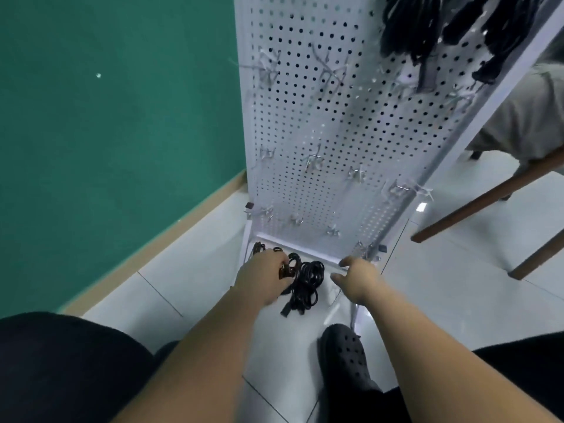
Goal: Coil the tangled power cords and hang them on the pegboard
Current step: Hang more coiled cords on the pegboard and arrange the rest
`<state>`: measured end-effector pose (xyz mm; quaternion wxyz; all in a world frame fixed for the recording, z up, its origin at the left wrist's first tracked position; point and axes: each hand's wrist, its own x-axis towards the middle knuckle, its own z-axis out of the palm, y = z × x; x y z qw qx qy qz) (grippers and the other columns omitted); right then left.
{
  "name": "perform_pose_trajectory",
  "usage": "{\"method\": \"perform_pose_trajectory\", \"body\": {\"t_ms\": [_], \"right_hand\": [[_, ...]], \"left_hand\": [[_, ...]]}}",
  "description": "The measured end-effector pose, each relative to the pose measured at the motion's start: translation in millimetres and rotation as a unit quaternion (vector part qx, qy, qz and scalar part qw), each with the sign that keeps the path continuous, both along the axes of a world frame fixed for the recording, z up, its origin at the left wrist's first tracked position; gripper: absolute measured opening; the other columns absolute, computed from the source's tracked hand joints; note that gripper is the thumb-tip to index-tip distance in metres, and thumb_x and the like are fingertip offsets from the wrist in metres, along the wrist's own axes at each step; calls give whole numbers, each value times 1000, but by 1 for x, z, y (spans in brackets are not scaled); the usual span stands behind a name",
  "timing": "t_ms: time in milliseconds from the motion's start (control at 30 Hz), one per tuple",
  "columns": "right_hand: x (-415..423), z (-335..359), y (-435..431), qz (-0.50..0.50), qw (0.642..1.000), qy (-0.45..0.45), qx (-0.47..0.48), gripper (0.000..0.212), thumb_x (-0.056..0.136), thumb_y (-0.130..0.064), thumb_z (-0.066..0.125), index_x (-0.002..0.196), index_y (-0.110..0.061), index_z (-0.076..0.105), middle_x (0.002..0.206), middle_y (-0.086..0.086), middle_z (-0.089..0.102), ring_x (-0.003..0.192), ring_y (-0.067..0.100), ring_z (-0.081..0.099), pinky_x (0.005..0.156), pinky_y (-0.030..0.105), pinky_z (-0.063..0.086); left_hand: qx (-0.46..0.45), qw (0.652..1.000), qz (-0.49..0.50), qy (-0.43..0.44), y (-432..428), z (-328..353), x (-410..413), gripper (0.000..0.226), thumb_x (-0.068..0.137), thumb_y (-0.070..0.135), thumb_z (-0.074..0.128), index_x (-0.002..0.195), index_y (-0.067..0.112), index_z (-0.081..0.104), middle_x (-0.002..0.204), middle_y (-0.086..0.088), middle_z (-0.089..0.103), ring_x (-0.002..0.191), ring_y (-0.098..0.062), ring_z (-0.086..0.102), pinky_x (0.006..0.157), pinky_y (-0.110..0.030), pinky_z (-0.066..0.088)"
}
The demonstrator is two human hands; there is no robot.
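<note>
Head view, looking steeply down at a pale tiled floor (189,270). A white pegboard (320,117) rises from the centre to the top of the frame, studded with bare metal hooks (314,160). Dark coiled cords (427,32) hang at its upper right.

At the foot of the board, centre frame, lies a black heap of tangled power cords (306,282). The left hand (265,276) reaches into the heap's left side, its fingers curled around some loops, apparently gripping them, though blur hides the exact hold. The right hand (357,276) hovers just right of the heap, fingers spread and relaxed, holding nothing.

The heap is longer than it is wide, running from the board's base down toward the viewer. One plug end (285,311) sticks out at the bottom, pointing to the lower left.

The step appears to be gathering the tangle. It would go best by lifting one cord clear, finding that free plug end with the empty hand, and drawing the cord out slowly so knots loosen rather than tighten.

A black perforated shoe (345,352) stands below the heap.
</note>
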<state>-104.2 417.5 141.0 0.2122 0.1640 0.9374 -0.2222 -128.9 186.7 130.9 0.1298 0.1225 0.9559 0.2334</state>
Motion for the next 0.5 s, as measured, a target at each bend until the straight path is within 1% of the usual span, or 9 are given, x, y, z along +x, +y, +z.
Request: {"method": "perform_pose_trajectory", "body": {"t_ms": [100,167,233,300,333,400,433,500], "right_hand": [[-9,-33,-1,-5,999,-38,7,59,104,-41,63,153,-11,51,146,13,62,132,33,59,105,37,49],[-14,-56,-2,-10,998,-69,4,63,104,-44,61,155,-9,47,145,14,62,134,34,58,105,37,49],[-21,-78,-6,-24,995,-96,-5,69,103,-50,60,154,-7,44,137,15,66,129,34,61,103,38,51],[-28,-97,-12,-42,993,-112,-18,75,101,-56,60,153,-6,40,131,16,68,124,35,62,100,39,52],[-32,-105,-16,-49,992,-112,-26,77,100,-57,62,154,-7,37,132,17,66,125,36,61,99,39,51],[-40,-117,-25,-59,992,-99,-43,77,99,-53,66,154,-10,35,138,18,61,127,38,57,99,39,46],[-44,-123,-29,-62,993,-90,-48,76,98,-52,68,153,-12,35,139,18,58,128,39,56,101,40,45],[-53,-135,-37,-65,993,-88,-54,75,95,-51,73,149,-13,38,138,18,56,127,40,56,106,43,45]], "left_hand": [[5,1000,11,-23,-1,-33,-3,47,89,44,78,133,32,64,126,9,66,114,-16,64,97,-40,56],[7,999,16,-40,-1,-53,-4,46,89,45,77,131,33,63,124,9,64,113,-18,63,96,-44,56],[3,998,17,-53,-2,-70,-8,45,89,47,76,131,33,63,121,9,63,111,-18,62,96,-45,55],[-4,997,17,-69,-3,-85,-12,46,90,46,76,132,33,63,123,9,64,112,-17,63,98,-45,53],[-7,997,17,-78,-4,-93,-14,47,90,46,76,133,32,63,124,9,64,113,-17,63,100,-45,52],[-2,995,25,-101,-7,-107,-18,46,89,44,76,132,31,64,124,9,63,112,-17,63,100,-39,51],[2,993,30,-112,-9,-114,-19,46,89,43,77,131,30,64,124,9,62,111,-16,62,98,-37,51],[2,991,34,-126,-12,-125,-19,45,90,43,76,131,30,63,126,10,58,109,-15,60,96,-35,50]]}}
